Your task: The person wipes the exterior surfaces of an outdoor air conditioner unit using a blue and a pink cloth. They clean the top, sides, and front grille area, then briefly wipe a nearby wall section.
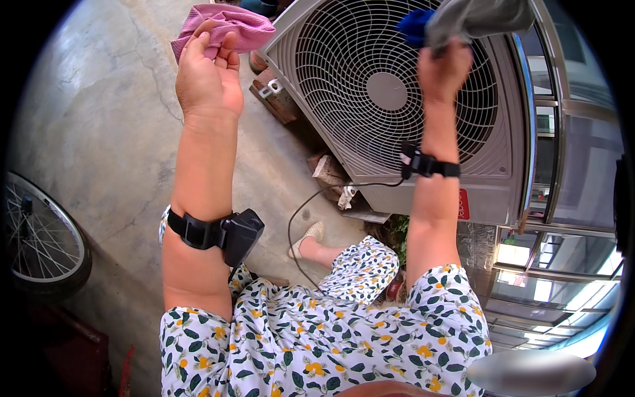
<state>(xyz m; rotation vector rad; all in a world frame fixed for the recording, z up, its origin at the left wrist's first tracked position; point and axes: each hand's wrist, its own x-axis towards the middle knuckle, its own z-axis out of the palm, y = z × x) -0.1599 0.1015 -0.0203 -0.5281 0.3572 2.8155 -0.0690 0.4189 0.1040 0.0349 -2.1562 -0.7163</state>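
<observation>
At the upper left my left hand (211,72) has a bunched pink cloth (225,31) at its curled fingers, with the palm turned up. My right hand (445,69) grips a grey cloth (478,20) at the upper right, in front of the round fan grille of an air conditioner's outdoor unit (387,92). A bit of blue cloth (415,27) shows just left of the grey one; whether it is held too, I cannot tell. Black straps with devices circle both forearms, and a thin black cable (317,191) runs from the right one.
The outdoor unit stands tilted in view on wooden blocks (278,99), beside glazed metal frames (563,149) on the right. A bicycle wheel (44,233) is at the far left on the concrete floor (114,114). Green leaves (399,233) show below the unit.
</observation>
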